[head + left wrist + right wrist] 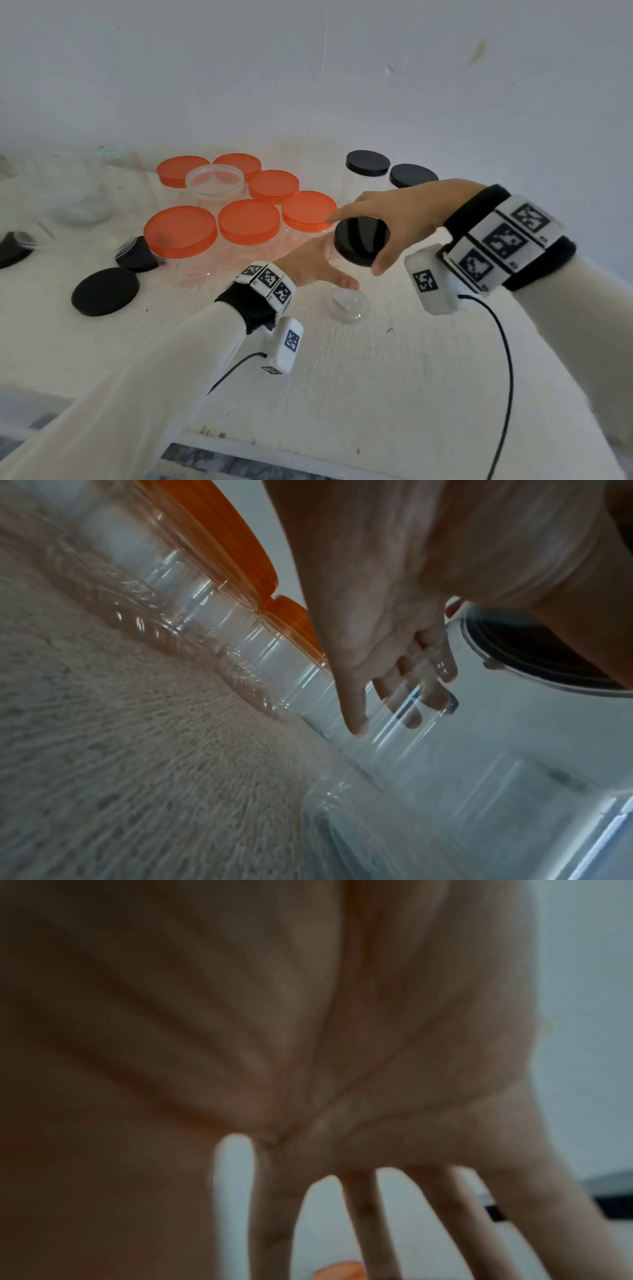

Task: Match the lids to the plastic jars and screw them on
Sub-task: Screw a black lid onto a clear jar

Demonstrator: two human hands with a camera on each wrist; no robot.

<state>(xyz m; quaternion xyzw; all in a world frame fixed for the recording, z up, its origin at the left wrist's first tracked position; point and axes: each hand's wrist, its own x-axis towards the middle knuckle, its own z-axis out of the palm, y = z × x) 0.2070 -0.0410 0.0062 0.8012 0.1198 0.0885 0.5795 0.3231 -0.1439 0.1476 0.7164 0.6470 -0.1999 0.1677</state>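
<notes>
A clear plastic jar [354,291] stands on the white table with a black lid [361,240] on its mouth. My left hand [308,270] grips the jar's side, thumb toward me. In the left wrist view the left hand's fingers [421,693] show curled round the clear jar [445,764], with the black lid [534,653] seen from below. My right hand [394,219] spans the lid from above; its thumb touches the near rim and the index finger points left past the lid. In the right wrist view the right hand [308,1069] has straight, spread fingers.
Several orange-lidded jars [248,222] cluster behind and left of the held jar, one lidless jar [214,181] among them. Two black-lidded jars [367,163] stand at the back right. Loose black lids [105,291] lie at the left. The table's front edge [274,452] is near me.
</notes>
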